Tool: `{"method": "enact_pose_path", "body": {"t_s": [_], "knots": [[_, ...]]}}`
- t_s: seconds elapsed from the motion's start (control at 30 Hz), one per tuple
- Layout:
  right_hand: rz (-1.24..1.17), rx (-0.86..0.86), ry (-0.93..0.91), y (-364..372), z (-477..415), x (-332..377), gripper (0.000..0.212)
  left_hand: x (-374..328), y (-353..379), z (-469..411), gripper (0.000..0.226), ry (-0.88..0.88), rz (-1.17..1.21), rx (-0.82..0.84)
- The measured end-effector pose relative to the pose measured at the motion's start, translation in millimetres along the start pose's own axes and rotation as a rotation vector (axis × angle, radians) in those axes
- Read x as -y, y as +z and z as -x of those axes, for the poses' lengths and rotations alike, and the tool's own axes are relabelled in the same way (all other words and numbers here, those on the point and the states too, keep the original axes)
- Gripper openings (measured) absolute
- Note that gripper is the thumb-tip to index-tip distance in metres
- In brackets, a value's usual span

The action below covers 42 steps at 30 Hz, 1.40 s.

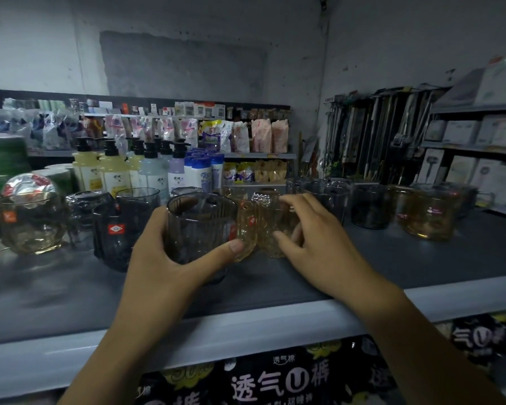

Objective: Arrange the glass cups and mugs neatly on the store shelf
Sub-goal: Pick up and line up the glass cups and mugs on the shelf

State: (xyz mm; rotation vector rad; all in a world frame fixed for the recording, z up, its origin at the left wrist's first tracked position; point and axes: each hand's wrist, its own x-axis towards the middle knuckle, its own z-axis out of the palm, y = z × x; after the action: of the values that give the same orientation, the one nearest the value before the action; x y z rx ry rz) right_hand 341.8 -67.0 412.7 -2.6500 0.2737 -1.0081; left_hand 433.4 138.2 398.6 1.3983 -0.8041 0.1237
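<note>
My left hand [170, 252] grips a smoky grey ribbed glass cup [199, 220] standing on the grey shelf [421, 258], thumb across its front. My right hand [313, 238] curls round a small amber textured glass cup [270, 220] just to its right. Between the two stands another amber cup [246, 226] with a red sticker. More dark cups [114, 232] stand to the left, along with a clear round glass [30, 220]. A dark cup [368, 206] and an amber mug [430, 214] stand to the right.
Behind the glassware stand pump bottles [114, 168] and blue-capped bottles [202, 168]. Further back is another aisle with packets. Boxes fill the shelves at the right [465, 133]. The shelf's pale front edge [246, 328] runs below my wrists, with black packaging beneath it.
</note>
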Motion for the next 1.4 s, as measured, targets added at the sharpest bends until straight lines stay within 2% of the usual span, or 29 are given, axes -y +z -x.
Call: {"method": "enact_pose_path", "body": {"t_s": [0.07, 0.17, 0.23, 0.37, 0.47, 0.63, 0.97, 1.1, 1.23, 1.3, 1.4], "knots": [[-0.041, -0.029, 0.003, -7.3, 12.2, 2.2, 0.051, -2.9, 2.0, -1.0, 0.073, 0.002, 0.011, 0.013], [-0.144, -0.094, 0.036, -21.2, 30.7, 1.7, 0.040, -9.9, 12.0, -1.3, 0.083, 0.026, 0.006, 0.046], [-0.270, -0.108, 0.076, -32.5, 43.7, -2.7, 0.031, -13.6, 28.1, -0.8, 0.074, 0.027, 0.036, 0.066], [-0.557, -0.015, 0.154, -69.8, 71.0, -27.1, 0.029, -21.4, 87.7, 8.7, 0.077, 0.023, 0.103, 0.075], [-0.638, 0.018, 0.126, -107.1, 90.4, -60.4, 0.034, -30.1, 145.4, 23.0, 0.077, 0.045, 0.121, 0.111], [-0.678, 0.047, 0.139, -173.0, 121.0, -137.8, 0.039, -55.2, 263.1, 43.5, 0.047, 0.038, 0.125, 0.188], [-0.540, 0.052, 0.208, -260.8, 143.2, -269.9, 0.056, -79.5, 440.4, 36.4, 0.040, -0.149, 0.030, 0.316], [-0.536, 0.024, 0.251, -271.8, 135.5, -312.3, 0.050, -71.1, 483.1, 20.7, 0.043, -0.144, -0.044, 0.377], [-0.523, 0.035, 0.298, -278.4, 125.5, -353.7, 0.051, -58.8, 507.7, -6.9, 0.070, -0.201, -0.047, 0.460], [-0.522, 0.043, 0.317, -281.8, 119.1, -370.7, 0.051, -55.8, 515.7, -23.1, 0.059, -0.234, -0.061, 0.545], [-0.486, 0.024, 0.318, -284.5, 108.6, -394.2, 0.046, -55.4, 529.2, -43.0, 0.069, -0.285, -0.068, 0.580]]}}
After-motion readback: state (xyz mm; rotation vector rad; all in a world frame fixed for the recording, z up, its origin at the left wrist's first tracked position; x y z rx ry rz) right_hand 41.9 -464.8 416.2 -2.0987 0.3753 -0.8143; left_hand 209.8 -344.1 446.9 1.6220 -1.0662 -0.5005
